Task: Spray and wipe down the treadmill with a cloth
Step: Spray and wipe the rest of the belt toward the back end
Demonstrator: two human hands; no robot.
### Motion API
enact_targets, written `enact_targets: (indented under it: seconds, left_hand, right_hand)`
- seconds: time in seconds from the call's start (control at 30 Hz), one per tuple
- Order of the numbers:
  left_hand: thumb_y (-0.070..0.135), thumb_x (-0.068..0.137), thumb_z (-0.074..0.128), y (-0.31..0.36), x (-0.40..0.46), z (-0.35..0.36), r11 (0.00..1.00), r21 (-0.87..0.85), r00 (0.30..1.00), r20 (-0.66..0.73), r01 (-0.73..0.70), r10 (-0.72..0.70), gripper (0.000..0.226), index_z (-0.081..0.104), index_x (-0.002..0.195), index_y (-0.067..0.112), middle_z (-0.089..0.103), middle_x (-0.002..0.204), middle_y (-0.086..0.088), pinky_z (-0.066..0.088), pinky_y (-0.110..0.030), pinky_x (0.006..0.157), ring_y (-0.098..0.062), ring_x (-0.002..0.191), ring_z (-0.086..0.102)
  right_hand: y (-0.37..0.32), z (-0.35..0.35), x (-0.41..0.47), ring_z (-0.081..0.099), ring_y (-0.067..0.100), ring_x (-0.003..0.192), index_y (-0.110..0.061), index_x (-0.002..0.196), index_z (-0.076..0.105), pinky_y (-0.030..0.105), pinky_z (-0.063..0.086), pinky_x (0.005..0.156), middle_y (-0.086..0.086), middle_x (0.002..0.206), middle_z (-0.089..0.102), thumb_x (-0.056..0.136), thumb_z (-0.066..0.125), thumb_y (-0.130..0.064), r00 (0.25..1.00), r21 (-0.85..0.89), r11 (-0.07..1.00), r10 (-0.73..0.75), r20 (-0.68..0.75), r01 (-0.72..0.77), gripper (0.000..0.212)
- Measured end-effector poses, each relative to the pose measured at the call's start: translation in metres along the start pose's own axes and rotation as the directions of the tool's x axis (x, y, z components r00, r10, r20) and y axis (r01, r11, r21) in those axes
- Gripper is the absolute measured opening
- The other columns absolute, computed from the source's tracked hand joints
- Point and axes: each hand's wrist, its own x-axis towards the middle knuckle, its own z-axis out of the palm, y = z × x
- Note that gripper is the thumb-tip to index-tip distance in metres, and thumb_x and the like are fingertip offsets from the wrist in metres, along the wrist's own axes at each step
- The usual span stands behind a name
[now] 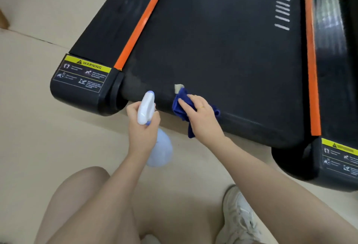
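The black treadmill [222,46] fills the upper frame, its belt edged by orange strips on both sides. My left hand [142,125] grips a pale blue spray bottle [160,150] by its neck, the white nozzle head [146,107] pointing at the belt's rear edge. My right hand [201,116] presses a crumpled dark blue cloth [183,104] against the rear edge of the belt, fingers spread over it. A small beige patch [178,88] shows on the belt just above the cloth.
Beige floor [48,137] lies around the treadmill's end. Yellow warning labels sit on the left end cap [83,75] and right end cap [339,158]. My bare knee [85,205] and a white sneaker [240,216] are below. White stripes [282,9] mark the belt.
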Motion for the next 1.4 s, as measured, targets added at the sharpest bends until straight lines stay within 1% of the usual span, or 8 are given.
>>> enact_targets:
  seconds: [0.07, 0.13, 0.37, 0.57, 0.8, 1.03, 1.23, 1.4]
  left_hand:
    - [0.002, 0.087, 0.057, 0.001, 0.015, -0.020, 0.999, 0.022, 0.998, -0.058, -0.026, 0.027, 0.027, 0.041, 0.106, 0.014, 0.050, 0.098, 0.014, 0.041, -0.005, 0.070, 0.010, 0.083, 0.053]
    - [0.003, 0.087, 0.057, 0.002, 0.025, -0.036, 0.997, 0.058, 0.995, -0.086, -0.053, 0.058, 0.027, 0.041, 0.105, 0.015, 0.050, 0.099, 0.014, 0.040, -0.004, 0.070, 0.010, 0.085, 0.052]
    - [0.018, 0.078, 0.057, -0.002, 0.050, -0.062, 0.989, 0.110, 0.974, -0.192, -0.102, 0.122, 0.031, 0.039, 0.103, 0.018, 0.052, 0.096, 0.018, 0.040, -0.006, 0.069, 0.009, 0.083, 0.053]
    - [0.008, 0.084, 0.060, 0.003, 0.055, -0.056, 0.993, 0.065, 0.971, -0.215, -0.094, 0.106, 0.030, 0.040, 0.095, 0.028, 0.052, 0.093, 0.020, 0.039, -0.004, 0.067, 0.012, 0.081, 0.052]
    - [0.008, 0.081, 0.059, 0.008, 0.065, -0.050, 0.976, 0.085, 0.959, -0.189, -0.199, 0.212, 0.032, 0.039, 0.094, 0.028, 0.053, 0.096, 0.013, 0.038, -0.003, 0.071, 0.012, 0.083, 0.052]
    - [0.012, 0.079, 0.055, 0.005, 0.059, -0.040, 0.986, 0.053, 0.982, -0.088, -0.161, 0.165, 0.031, 0.040, 0.094, 0.035, 0.060, 0.110, 0.001, 0.040, -0.006, 0.075, 0.006, 0.093, 0.055]
    - [0.016, 0.075, 0.055, 0.013, 0.040, -0.020, 0.986, 0.063, 0.986, 0.058, -0.157, 0.153, 0.028, 0.040, 0.091, 0.033, 0.054, 0.093, 0.015, 0.038, -0.003, 0.069, 0.012, 0.080, 0.052]
    - [0.016, 0.076, 0.053, 0.011, 0.018, 0.006, 0.988, 0.074, 0.965, 0.235, -0.137, 0.116, 0.028, 0.043, 0.098, 0.029, 0.058, 0.102, 0.012, 0.040, -0.006, 0.072, 0.005, 0.089, 0.054]
  right_hand:
    - [-0.020, 0.017, 0.028, 0.041, 0.029, 0.127, -0.009, 0.127, 0.057, 0.030, 0.033, 0.107, 0.017, 0.137, 0.047, 0.090, 0.040, -0.011, 0.999, -0.063, 0.998, 0.019, -0.043, -0.022, 0.041]
    - [-0.041, 0.036, 0.052, 0.057, 0.043, 0.105, 0.001, 0.116, 0.063, 0.046, 0.050, 0.086, 0.027, 0.121, 0.057, 0.069, 0.053, 0.004, 0.998, -0.053, 0.998, -0.024, -0.052, 0.021, 0.048]
    - [-0.061, 0.049, 0.118, 0.058, 0.042, 0.099, -0.002, 0.115, 0.064, 0.042, 0.051, 0.083, 0.025, 0.117, 0.059, 0.067, 0.064, -0.005, 0.963, -0.227, 0.936, -0.267, 0.039, 0.269, 0.048]
    - [-0.047, 0.045, 0.102, 0.060, 0.039, 0.073, -0.001, 0.095, 0.069, 0.036, 0.050, 0.067, 0.023, 0.094, 0.063, 0.064, 0.052, -0.004, 0.983, -0.275, 0.961, -0.047, -0.180, -0.004, 0.036]
    - [-0.059, 0.054, 0.123, 0.058, 0.037, 0.095, -0.008, 0.111, 0.067, 0.036, 0.048, 0.078, 0.019, 0.113, 0.061, 0.076, 0.062, -0.011, 0.979, -0.248, 0.953, -0.197, -0.061, 0.176, 0.036]
    - [-0.008, 0.036, 0.045, 0.059, 0.040, 0.088, 0.002, 0.111, 0.064, 0.038, 0.050, 0.074, 0.024, 0.107, 0.061, 0.066, 0.056, 0.006, 0.925, -0.274, 0.929, 0.144, -0.351, -0.249, 0.045]
    - [-0.006, 0.036, 0.038, 0.056, 0.040, 0.104, -0.002, 0.117, 0.062, 0.041, 0.051, 0.084, 0.024, 0.119, 0.057, 0.053, 0.072, 0.009, 0.977, -0.291, 0.953, -0.138, -0.163, 0.086, 0.066]
    - [0.069, 0.004, -0.067, 0.043, 0.041, 0.114, -0.009, 0.131, 0.048, 0.047, 0.043, 0.092, 0.020, 0.129, 0.041, 0.052, 0.066, 0.020, 0.933, -0.348, 0.904, 0.127, -0.336, -0.249, 0.086]
